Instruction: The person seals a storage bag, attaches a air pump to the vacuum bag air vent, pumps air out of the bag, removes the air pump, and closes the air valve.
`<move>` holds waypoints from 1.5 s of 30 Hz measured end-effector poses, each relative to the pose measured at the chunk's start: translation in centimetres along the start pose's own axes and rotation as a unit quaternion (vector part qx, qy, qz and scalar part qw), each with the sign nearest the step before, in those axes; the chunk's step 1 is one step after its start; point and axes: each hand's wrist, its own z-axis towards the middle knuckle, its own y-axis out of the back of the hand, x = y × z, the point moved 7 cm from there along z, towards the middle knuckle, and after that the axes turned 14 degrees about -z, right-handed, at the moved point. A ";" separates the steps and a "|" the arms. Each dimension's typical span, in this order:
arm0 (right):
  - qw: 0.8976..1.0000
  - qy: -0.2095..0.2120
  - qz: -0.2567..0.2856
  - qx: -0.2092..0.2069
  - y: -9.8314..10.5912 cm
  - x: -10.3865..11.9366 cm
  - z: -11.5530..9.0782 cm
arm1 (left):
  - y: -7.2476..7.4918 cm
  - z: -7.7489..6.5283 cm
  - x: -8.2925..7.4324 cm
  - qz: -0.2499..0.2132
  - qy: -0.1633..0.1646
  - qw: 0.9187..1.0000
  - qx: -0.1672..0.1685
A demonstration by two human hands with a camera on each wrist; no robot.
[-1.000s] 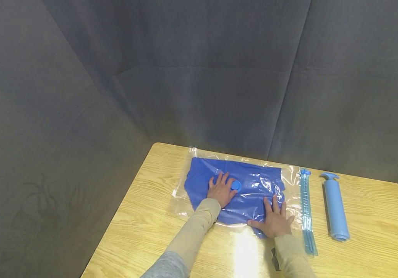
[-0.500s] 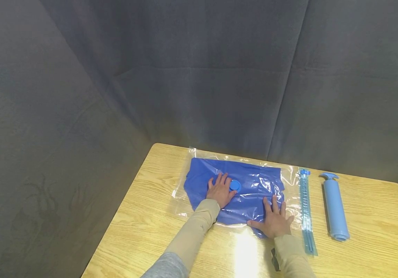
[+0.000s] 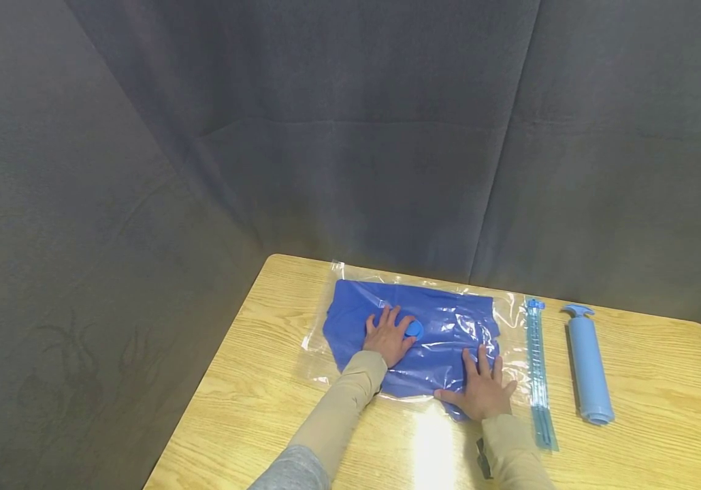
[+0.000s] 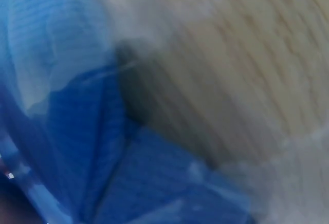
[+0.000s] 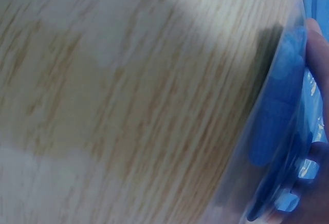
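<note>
While the left grip (image 3: 387, 341) and right grip (image 3: 482, 395) lie spread on the bag (image 3: 514, 327), neither grasps a thing.
From my far seat, I think the fingers are wide to keep the bag flat on the surface (image 3: 252, 381), with the blue cloth (image 3: 433, 307) inside it. The left one sits by the cap (image 3: 414, 331); I can't tell if thumb and finger touch it. The pump (image 3: 591, 367) lies to the right, past the strip (image 3: 538, 361), maybe put there to be near but out of the way. I can't see under the palms. My left wrist view is mostly blur, and my right one cuts off the hand at the edge.
</note>
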 end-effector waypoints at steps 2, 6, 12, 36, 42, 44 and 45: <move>1.000 0.000 0.002 0.000 0.0 0.0 0.0 | 0.0 -0.1 0.0 -0.002 0.004 1.000 -0.001; 1.000 0.000 0.005 -0.003 0.0 0.1 0.0 | 0.1 -0.1 0.0 -0.012 0.009 1.000 -0.004; 1.000 0.000 0.004 -0.007 0.0 0.0 0.0 | 0.1 -0.1 0.2 -0.014 0.018 1.000 -0.009; 1.000 -0.004 0.002 0.003 0.0 0.0 0.0 | -0.4 0.3 0.2 0.007 0.003 1.000 0.016; 1.000 -0.003 0.000 0.005 -0.1 0.0 -0.1 | -0.5 0.3 0.1 0.017 -0.001 1.000 0.026; 1.000 -0.003 0.001 0.005 -0.1 -0.1 -0.1 | -0.5 0.3 0.1 0.016 -0.002 1.000 0.023; 1.000 -0.003 0.001 0.005 -0.1 -0.1 -0.1 | -0.5 0.3 0.1 0.015 -0.002 1.000 0.019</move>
